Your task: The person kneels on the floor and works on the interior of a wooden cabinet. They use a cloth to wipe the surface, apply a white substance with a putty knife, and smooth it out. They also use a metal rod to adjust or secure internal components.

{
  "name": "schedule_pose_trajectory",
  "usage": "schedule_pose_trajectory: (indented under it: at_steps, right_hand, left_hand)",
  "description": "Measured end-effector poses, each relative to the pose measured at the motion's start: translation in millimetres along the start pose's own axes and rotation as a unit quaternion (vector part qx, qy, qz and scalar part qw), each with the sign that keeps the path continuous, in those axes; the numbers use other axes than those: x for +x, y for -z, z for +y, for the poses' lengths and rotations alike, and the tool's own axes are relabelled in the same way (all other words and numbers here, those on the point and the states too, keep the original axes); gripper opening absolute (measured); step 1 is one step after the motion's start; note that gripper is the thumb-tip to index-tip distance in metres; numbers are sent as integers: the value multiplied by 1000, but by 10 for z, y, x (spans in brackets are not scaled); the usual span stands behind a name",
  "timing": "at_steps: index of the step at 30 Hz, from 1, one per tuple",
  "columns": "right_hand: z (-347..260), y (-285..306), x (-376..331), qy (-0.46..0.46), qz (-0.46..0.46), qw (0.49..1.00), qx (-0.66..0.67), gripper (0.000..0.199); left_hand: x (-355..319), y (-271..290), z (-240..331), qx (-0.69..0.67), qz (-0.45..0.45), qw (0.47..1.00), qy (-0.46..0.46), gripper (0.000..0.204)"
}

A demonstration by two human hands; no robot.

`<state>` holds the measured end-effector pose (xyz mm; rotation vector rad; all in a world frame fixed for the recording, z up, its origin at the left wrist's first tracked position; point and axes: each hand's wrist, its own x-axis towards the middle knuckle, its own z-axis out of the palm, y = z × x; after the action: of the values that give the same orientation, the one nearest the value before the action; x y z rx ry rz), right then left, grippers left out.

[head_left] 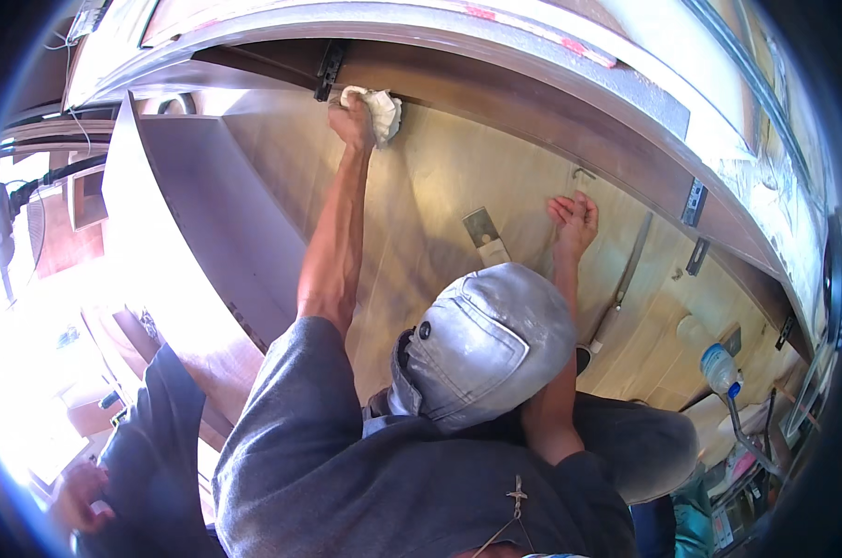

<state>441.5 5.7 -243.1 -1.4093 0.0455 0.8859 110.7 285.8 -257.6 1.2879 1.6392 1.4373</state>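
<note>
My left hand [350,121] reaches far forward, closed around a crumpled white cloth [385,117] against the wood-grained surface [430,177], next to a dark metal drawer slide [329,70]. My right hand [574,223] is over the same surface with its fingers loosely bent and apart, and nothing shows in it. Just beyond it lies a small hooked metal piece [584,173]. Between my arms, a flat-bladed scraper [485,232] is partly hidden by a rounded grey cloth form [486,344] with stitched seams. That form also covers part of my right forearm.
A brown rail [533,130] curves across the far side, carrying metal slides [694,202]. A long dark bar [634,260] lies at right, near a clear bottle with blue cap [719,368]. An open box [212,200] stands left. At lower left shows another person's hand [79,498].
</note>
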Motion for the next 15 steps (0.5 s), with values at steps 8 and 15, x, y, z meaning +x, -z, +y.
schedule_pose_trajectory:
  at_steps: [8, 15]
  right_hand:
    - [230, 49, 70, 28, 18, 999, 27, 23]
    - [389, -240, -134, -3, -33, 999, 36, 21]
  left_hand:
    - [-15, -291, 90, -188, 36, 970, 150, 15]
    - [-584, -582, 79, -185, -86, 972, 118, 13]
